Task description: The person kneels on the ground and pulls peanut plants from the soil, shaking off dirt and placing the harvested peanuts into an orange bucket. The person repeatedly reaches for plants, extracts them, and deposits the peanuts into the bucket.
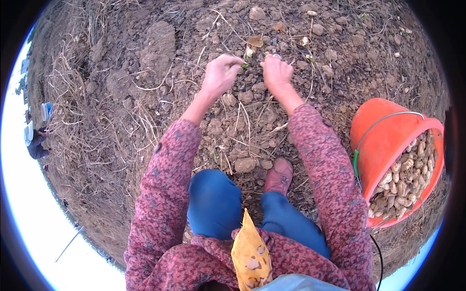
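Note:
My left hand is just above the cloddy soil, its fingertips pinched together beside a small green leaf; whether it holds anything is too small to tell. My right hand is bent in a loose fist a little to the right, with something pale at its knuckles. Its inner fingers are hidden, so its grip cannot be made out. Between and beyond the hands lie a brown dry leaf and a pale peanut pod. An orange bucket full of peanuts in the shell stands tilted at the right.
Single peanuts lie scattered on the soil beyond my hands. Dry stalks and clods surround my shoe. Far left, another person is near a blue and white bucket.

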`<state>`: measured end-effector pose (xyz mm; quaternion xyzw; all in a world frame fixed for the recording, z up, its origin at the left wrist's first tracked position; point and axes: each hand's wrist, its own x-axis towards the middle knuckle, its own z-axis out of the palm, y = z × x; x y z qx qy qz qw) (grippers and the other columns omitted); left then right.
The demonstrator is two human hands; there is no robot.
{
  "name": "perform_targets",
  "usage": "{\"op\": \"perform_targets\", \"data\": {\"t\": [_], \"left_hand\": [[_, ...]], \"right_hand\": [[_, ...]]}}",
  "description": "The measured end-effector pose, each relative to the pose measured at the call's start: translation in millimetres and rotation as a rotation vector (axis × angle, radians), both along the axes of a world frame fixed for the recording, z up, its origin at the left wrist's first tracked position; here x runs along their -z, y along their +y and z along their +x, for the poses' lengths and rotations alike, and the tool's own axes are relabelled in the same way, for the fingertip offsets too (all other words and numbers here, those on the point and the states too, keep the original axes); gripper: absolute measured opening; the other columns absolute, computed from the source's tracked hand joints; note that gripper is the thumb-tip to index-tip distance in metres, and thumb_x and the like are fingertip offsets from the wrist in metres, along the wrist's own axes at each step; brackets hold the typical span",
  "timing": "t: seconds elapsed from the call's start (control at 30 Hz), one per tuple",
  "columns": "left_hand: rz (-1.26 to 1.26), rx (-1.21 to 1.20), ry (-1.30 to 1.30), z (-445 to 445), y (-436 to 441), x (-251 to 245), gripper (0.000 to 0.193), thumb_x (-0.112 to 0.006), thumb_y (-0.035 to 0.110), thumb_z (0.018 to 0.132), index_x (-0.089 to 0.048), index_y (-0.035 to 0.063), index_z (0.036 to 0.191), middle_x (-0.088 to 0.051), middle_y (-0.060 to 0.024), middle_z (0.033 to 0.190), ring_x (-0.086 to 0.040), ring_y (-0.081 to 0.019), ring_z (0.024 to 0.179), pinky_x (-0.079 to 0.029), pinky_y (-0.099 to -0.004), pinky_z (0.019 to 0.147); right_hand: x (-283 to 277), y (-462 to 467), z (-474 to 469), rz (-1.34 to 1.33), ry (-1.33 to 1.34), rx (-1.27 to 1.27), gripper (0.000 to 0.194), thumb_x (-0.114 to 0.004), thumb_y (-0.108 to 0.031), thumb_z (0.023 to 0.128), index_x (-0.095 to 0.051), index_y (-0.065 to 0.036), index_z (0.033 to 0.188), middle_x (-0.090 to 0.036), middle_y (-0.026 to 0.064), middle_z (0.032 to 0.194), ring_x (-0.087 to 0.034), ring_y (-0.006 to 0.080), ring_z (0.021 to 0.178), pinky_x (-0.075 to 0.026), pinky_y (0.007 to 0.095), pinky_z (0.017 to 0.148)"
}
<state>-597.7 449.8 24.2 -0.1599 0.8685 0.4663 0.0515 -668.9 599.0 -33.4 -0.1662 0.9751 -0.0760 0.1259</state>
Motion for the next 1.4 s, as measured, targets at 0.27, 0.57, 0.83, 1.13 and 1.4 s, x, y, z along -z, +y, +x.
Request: {"op": "perform_targets", "data": {"t": [0.27, 0.57, 0.83, 1.13, 1.4], "left_hand": [[-0.43, 0.084, -0.044, -66.0, 30.7, 48.7, 0.021, -0.065, 0.018, 0.074, -0.067, 0.0049, 0.09, -0.063, -0.0185, 0.087, -0.061, -0.0329, 0.082, -0.047, -0.0397, 0.078], [-0.36, -0.062, -0.192, -74.0, 27.8, 64.2, 0.029, -0.074, 0.017, 0.067, -0.064, 0.0034, 0.09, -0.064, -0.0157, 0.087, -0.062, -0.0306, 0.085, -0.048, -0.0372, 0.078], [0.227, -0.113, -0.463, -69.5, -3.4, 34.2, 0.018, -0.073, 0.004, 0.066, -0.059, 0.0049, 0.077, -0.061, -0.0052, 0.07, -0.055, -0.0133, 0.057, -0.046, -0.0285, 0.052], [0.998, -0.453, -0.16, -7.2, -4.6, 32.6, 0.021, -0.054, 0.007, 0.085, -0.048, 0.0063, 0.105, -0.06, -0.0051, 0.085, -0.043, -0.0031, 0.044, -0.025, -0.015, 0.033], [1.612, -0.798, -0.086, 22.5, -2.6, 37.8, 0.016, -0.057, 0.017, 0.085, -0.053, 0.0024, 0.087, -0.057, -0.0062, 0.077, -0.049, -0.0128, 0.055, -0.031, -0.017, 0.033]], "right_hand": [[10.6, 17.1, 7.2, -0.184, 0.074, -0.083, 0.013, -0.054, -0.017, 0.082, -0.048, -0.008, 0.09, -0.059, 0.0099, 0.08, -0.063, 0.0244, 0.069, -0.05, 0.0357, 0.056], [-25.0, 56.8, -28.8, -1.253, -0.75, 0.496, 0.011, -0.058, -0.016, 0.08, -0.062, -0.006, 0.078, -0.058, 0.0014, 0.063, -0.046, 0.0061, 0.048, -0.036, 0.017, 0.042], [4.3, 14.1, -16.6, -0.33, 0.012, 0.099, 0.014, -0.053, -0.018, 0.082, -0.061, -0.011, 0.091, -0.061, 0.0136, 0.081, -0.062, 0.0316, 0.073, -0.049, 0.0435, 0.062], [6.7, 26.5, -11.0, -0.481, -0.011, 0.127, 0.015, -0.059, -0.021, 0.081, -0.055, -0.011, 0.093, -0.06, 0.0111, 0.082, -0.06, 0.0296, 0.072, -0.047, 0.0409, 0.063], [10.0, 25.7, -11.7, -0.605, -0.127, 0.233, 0.021, -0.053, -0.026, 0.086, -0.059, -0.012, 0.1, -0.062, 0.0145, 0.084, -0.061, 0.0323, 0.074, -0.047, 0.0439, 0.063]]}}
